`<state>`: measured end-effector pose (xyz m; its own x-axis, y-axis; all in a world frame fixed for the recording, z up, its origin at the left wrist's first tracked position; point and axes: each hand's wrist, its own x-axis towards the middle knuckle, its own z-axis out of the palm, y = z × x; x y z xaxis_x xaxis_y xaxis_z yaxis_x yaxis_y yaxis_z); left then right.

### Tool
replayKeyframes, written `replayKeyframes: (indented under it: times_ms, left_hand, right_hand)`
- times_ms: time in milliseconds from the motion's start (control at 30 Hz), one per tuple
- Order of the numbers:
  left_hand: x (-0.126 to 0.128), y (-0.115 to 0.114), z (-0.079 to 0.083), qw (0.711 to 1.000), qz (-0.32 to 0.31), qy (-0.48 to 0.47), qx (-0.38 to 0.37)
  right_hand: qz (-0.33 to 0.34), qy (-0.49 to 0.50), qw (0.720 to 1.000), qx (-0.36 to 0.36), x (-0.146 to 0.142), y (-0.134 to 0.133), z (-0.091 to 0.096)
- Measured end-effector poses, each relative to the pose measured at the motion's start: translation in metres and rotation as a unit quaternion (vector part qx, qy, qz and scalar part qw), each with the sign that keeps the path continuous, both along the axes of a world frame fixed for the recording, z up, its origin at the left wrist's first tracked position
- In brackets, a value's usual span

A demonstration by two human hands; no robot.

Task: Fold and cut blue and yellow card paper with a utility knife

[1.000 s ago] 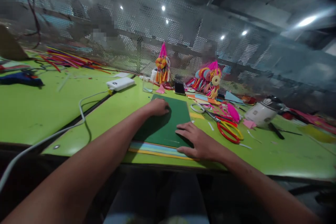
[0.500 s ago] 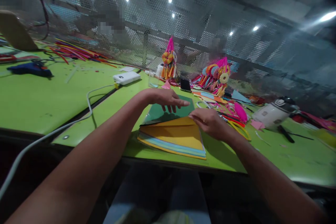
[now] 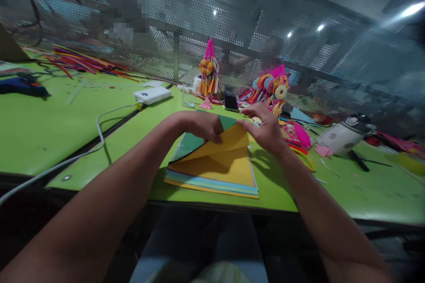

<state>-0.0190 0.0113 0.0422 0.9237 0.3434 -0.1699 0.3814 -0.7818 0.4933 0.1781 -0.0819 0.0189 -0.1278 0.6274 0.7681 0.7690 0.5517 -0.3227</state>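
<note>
A stack of coloured paper sheets [image 3: 212,181], with yellow, light blue and green showing, lies near the table's front edge. Its top yellow sheet [image 3: 226,161] has the far side lifted and bent towards me, and a green sheet [image 3: 191,143] shows behind it. My left hand [image 3: 206,126] is closed over the raised edge of the yellow sheet, fingers curled and partly hidden. At the upper right corner of that sheet, my right hand [image 3: 267,130] has thumb and fingers apart, one fingertip at or touching the corner.
A white power bank [image 3: 152,95] with a cable lies left. Behind the stack are a clear cup [image 3: 189,97], a phone [image 3: 231,102] and hanging tassel ornaments [image 3: 208,68]. To the right are yellow-handled scissors [image 3: 307,161], a pink piece [image 3: 301,135] and a white kettle-like container [image 3: 343,135].
My left hand has come down from hovering flat and closed on the yellow sheet's edge. My right hand has loosened its pinch and spread its fingers. The sheet's far corner is lifted higher.
</note>
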Motion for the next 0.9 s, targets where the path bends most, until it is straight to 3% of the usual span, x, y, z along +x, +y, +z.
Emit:
replayKeyframes:
  times_ms: [100,233,300,467,767,900]
  left_hand:
    - [0.0,0.002,-0.002,1.0,0.011,0.007,-0.023]
    - [-0.001,0.004,-0.004,0.997,0.028,0.011,-0.067]
    - [-0.002,0.004,-0.005,0.996,0.027,0.007,-0.081]
    - [-0.003,0.007,-0.007,0.994,0.034,0.001,-0.102]
    - [-0.004,0.014,-0.021,0.95,0.038,-0.073,-0.301]
    - [-0.004,0.015,-0.025,0.947,0.042,-0.077,-0.309]
  right_hand:
    - [-0.051,0.057,0.997,-0.022,0.017,0.0,-0.002]
    - [0.004,0.027,0.977,-0.211,0.03,0.002,-0.013]
    - [0.027,-0.004,0.963,-0.267,0.03,0.005,-0.02]
    - [0.068,0.002,0.959,-0.276,0.025,0.01,-0.03]
    - [0.116,0.054,0.942,-0.311,0.025,0.01,-0.032]
    - [0.128,0.103,0.929,-0.332,0.028,0.013,-0.04]
